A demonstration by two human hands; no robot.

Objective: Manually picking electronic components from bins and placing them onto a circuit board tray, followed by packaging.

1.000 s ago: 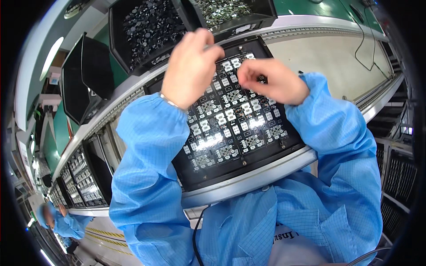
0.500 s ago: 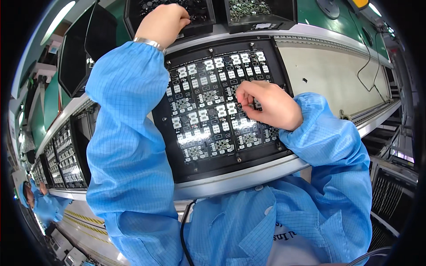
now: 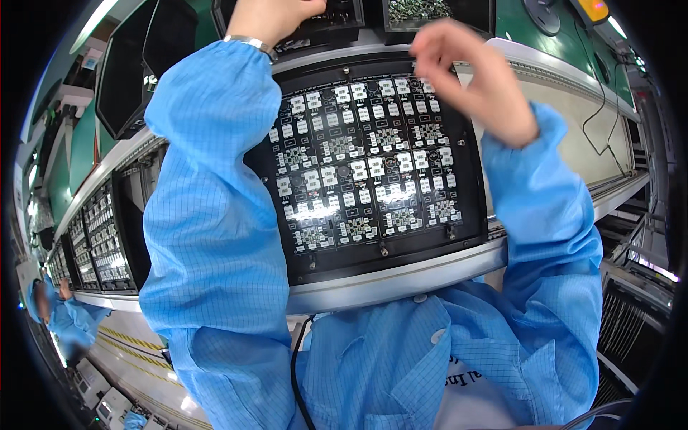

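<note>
My left hand [image 3: 269, 20] reaches over a black bin of small dark parts [image 3: 331, 18]. The upper edge of the picture cuts it off; the fingertip that shows is curled, and anything held is hidden. My right hand [image 3: 484, 82], blurred by motion, hovers above the far right corner of a circuit board panel [image 3: 365, 154], near a second bin with small greenish parts [image 3: 419, 8]. Its fingers look bent but apart, with nothing visible between them. The panel holds rows of white and silvery components and lies in a black frame [image 3: 344, 266] fastened with small screws.
A metal rail [image 3: 401, 287] runs along the near edge. To the right lies a pale surface [image 3: 559, 136] with a thin dark cable [image 3: 591, 140]. Black bins [image 3: 125, 72] stand at left, above more panels [image 3: 107, 236]. Far left, another person in blue [image 3: 68, 315] is visible.
My right hand has lifted from the middle of the panel and moved away from me to its far right corner, its fingers loosening. My left hand stays at the dark-parts bin, now partly out of view.
</note>
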